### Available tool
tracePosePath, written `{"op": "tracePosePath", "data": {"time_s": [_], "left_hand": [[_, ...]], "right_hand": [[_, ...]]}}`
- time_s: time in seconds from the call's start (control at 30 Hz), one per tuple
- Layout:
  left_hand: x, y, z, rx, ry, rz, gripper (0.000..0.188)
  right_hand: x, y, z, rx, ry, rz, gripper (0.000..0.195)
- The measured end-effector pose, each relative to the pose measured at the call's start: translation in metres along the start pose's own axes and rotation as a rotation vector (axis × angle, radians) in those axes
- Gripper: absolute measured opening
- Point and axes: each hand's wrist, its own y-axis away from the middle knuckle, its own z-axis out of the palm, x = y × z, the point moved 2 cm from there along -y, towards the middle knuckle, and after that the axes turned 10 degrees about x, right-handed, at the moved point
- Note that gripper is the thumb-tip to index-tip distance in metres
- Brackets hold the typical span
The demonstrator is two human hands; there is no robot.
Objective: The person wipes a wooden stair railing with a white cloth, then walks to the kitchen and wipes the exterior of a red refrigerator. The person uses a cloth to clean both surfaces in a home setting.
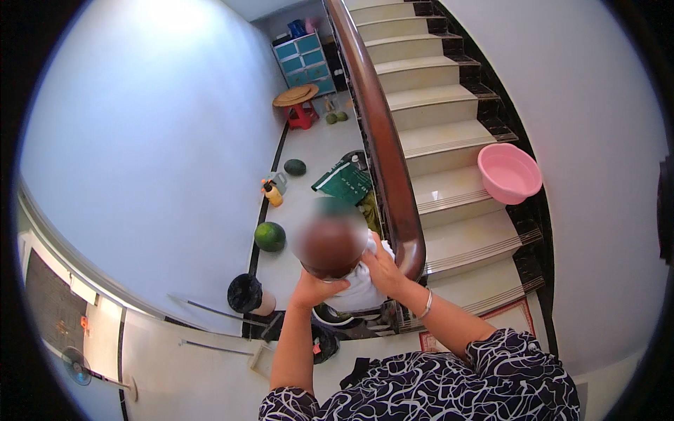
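Note:
A brown, glossy, rounded knob (327, 253), likely the top of the stair's newel post, is in front of me, partly blurred. My left hand (317, 289) cups its lower left side with the thumb pointing right. My right hand (383, 267) grips a white cloth (359, 287) against the knob's right side. Folds of the cloth hang down between my hands. A silver bangle circles my right wrist. The end of the brown handrail (409, 252) curves just right of my right hand.
Pale stairs (442, 137) climb on the right, with a pink basin (508, 176) on a step. Beyond the rail are a watermelon (270, 237), a spray bottle (273, 194), a green bag (345, 181) and a red stool (301, 116). A lined bin (267, 303) stands at lower left.

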Motion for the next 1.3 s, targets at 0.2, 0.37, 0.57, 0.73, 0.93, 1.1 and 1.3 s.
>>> {"op": "tracePosePath", "data": {"time_s": [0.2, 0.37, 0.57, 0.73, 0.93, 1.1, 1.3], "left_hand": [[-0.018, 0.032, 0.033, 0.470, -0.209, 0.101, 0.063], [-0.055, 0.063, 0.057, 0.790, -0.443, 0.540, 0.077], [-0.074, 0.073, 0.049, 0.605, -0.521, 0.555, 0.082], [-0.039, 0.061, 0.035, 0.544, -0.602, 0.415, 0.076], [0.015, 0.022, 0.028, 0.295, -0.498, 0.052, 0.063], [0.006, 0.027, 0.036, 0.494, -0.349, 0.161, 0.048], [-0.030, 0.046, 0.046, 0.689, -0.370, 0.379, 0.075]], "right_hand": [[0.000, -0.020, 0.006, 0.033, -0.007, 0.014, 0.030], [-0.006, 0.029, 0.007, 0.230, 0.216, -0.202, 0.035], [-0.010, 0.057, 0.001, 0.135, 0.370, -0.716, 0.048], [-0.001, 0.022, 0.001, 0.105, 0.032, -0.116, 0.036], [0.002, -0.059, 0.009, -0.376, -0.117, 0.034, 0.035], [0.010, -0.056, 0.015, -0.289, -0.184, 0.140, 0.034], [-0.005, 0.003, 0.003, 0.085, -0.074, 0.037, 0.035]]}}
